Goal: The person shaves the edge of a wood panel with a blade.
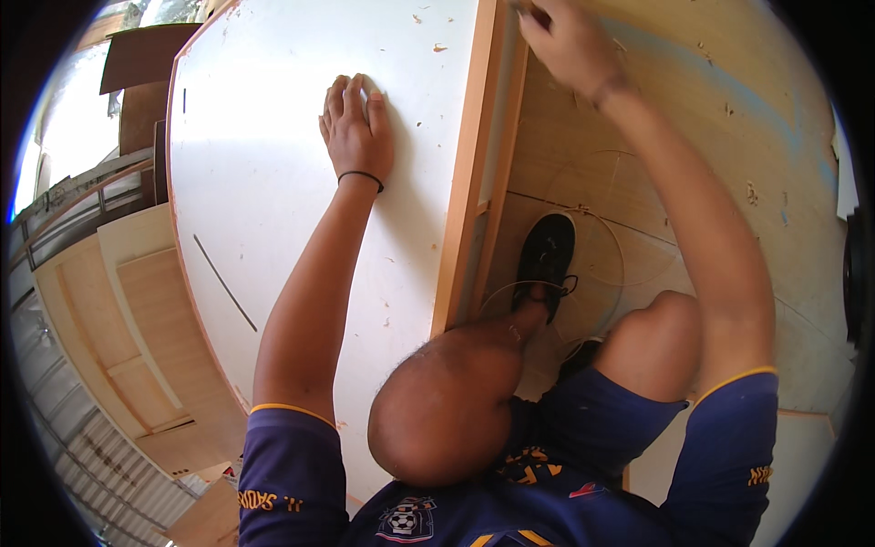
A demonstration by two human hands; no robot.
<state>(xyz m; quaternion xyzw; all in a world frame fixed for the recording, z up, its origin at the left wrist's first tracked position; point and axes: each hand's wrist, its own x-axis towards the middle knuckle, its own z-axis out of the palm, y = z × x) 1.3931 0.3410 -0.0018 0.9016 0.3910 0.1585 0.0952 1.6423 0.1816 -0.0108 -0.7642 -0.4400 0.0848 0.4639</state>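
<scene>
My left hand (pixel 355 132) lies palm down on a large white panel (pixel 264 164), its fingers stretched out. An orange-brown edge strip (pixel 463 182) runs along the panel's right side. Near the far end of that strip, my right hand (pixel 574 50) is closed at the top of the picture. A small dark thing (pixel 521 7) shows at its fingers; blur and the picture's edge hide what kind it is. Small chips (pixel 439 48) are scattered over the panel.
Beside the panel, a thin pale cord (pixel 622 260) lies in loops on plywood boards (pixel 720 137), close to my dark shoe (pixel 547 251). My bent knee (pixel 437 410) is near the panel's close end. Wooden panels (pixel 155 319) stand at the left.
</scene>
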